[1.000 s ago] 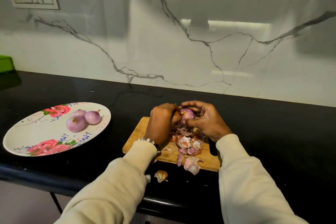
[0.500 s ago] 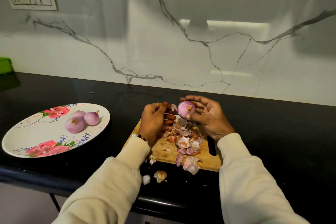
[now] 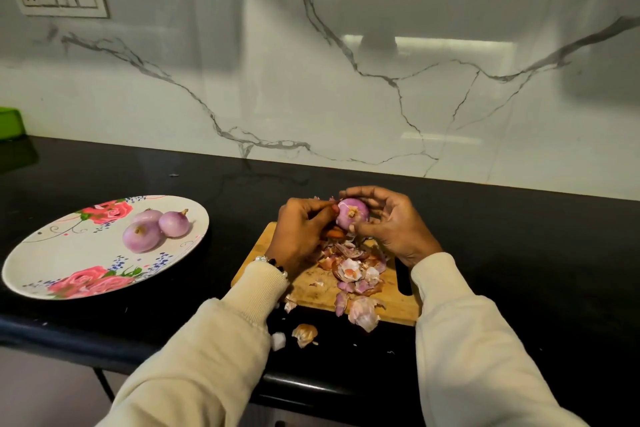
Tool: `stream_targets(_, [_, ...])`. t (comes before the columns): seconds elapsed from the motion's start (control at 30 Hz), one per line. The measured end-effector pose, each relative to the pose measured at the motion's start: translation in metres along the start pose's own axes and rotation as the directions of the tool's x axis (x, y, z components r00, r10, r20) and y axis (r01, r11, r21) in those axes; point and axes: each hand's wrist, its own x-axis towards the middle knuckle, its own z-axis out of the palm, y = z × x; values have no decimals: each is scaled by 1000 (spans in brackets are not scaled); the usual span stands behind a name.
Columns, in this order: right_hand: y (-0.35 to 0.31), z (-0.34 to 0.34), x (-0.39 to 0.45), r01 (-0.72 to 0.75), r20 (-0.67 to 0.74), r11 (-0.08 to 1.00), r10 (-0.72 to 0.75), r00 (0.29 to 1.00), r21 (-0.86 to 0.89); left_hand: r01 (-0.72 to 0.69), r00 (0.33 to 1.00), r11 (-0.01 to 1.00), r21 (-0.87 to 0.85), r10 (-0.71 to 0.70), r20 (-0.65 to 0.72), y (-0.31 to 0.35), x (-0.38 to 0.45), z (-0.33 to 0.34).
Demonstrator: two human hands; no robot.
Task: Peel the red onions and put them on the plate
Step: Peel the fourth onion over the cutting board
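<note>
head | right hand (image 3: 391, 225) fingers grip onion (image 3: 351, 214) | left hand (image 3: 301, 229) back pinching skin

single head-worn wide-angle view, looking forward and down, close over counter (image 3: 519, 253)

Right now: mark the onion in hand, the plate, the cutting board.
onion in hand (image 3: 352, 215), head view, root end facing the camera.
plate (image 3: 41, 262), head view, bare white left part.
cutting board (image 3: 313, 282), head view, bare wood beside the peels.

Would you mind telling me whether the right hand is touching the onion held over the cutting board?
Touching. The head view shows the right hand curled round the onion, fingers over its top and thumb under it.
</note>
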Motion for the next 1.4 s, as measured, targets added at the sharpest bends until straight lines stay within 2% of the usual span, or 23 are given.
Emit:
stream_targets(0.1, [1,1,-1,6,13,999,-6,1000,-34,-124,990,945,302,139,-28,-4,2,-1])
stream_targets(0.2, [1,3,0,-1,33,998,3,999,-60,-159,983,900,407,181,-15,-5,3,-3])
stream_targets(0.33, [1,4,-1,-1,46,996,5,999,-85,-229,968,790,569,246,49,-2,4,-2])
stream_targets(0.47, [0,3,-2,9,38,998,-7,999,-55,-244,961,759,604,271,49,3,2,1])
stream_targets(0.53, [0,1,-3,16,39,999,-15,999,-32,-219,965,789,574,260,11,2,2,2])
stream_targets(0.57, [0,1,-3,21,39,1000,-21,999,-14,-188,972,841,508,235,-29,1,1,2])
stream_targets(0.67, [0,0,-4,34,42,998,-36,998,55,-69,985,976,205,100,-141,0,-1,0])
stream_targets(0.87, [2,0,-1,34,21,992,-37,999,120,97,971,995,5,-93,-220,5,3,5])
stream_targets(0.97, [4,3,0,23,54,984,-33,998,175,196,956,979,-62,-205,-208,5,6,6])
stream_targets(1.07, [4,1,0,23,36,983,-30,999,182,223,931,962,-160,-258,-257,3,8,1])
stream_targets(1.1, [4,-1,-1,25,7,981,-27,1000,191,206,928,965,-160,-245,-281,1,9,-2])
stream_targets(1.13, [4,-4,-1,26,-21,980,-23,1000,200,174,934,981,-86,-193,-299,-2,10,-5])
stream_targets(1.2, [4,-6,-1,27,-44,979,-19,999,200,63,962,979,194,-8,-273,-4,7,-6])
stream_targets(1.27, [4,-5,-1,25,-27,987,-21,999,159,-65,966,924,376,153,-209,-4,3,-2])
stream_targets(1.33, [5,-4,-2,27,-1,996,-27,1000,88,-163,944,875,457,273,-187,-2,3,-1])
stream_targets(1.4, [5,-6,-2,21,20,999,-21,1000,36,-245,925,853,460,349,-154,-2,5,-4])
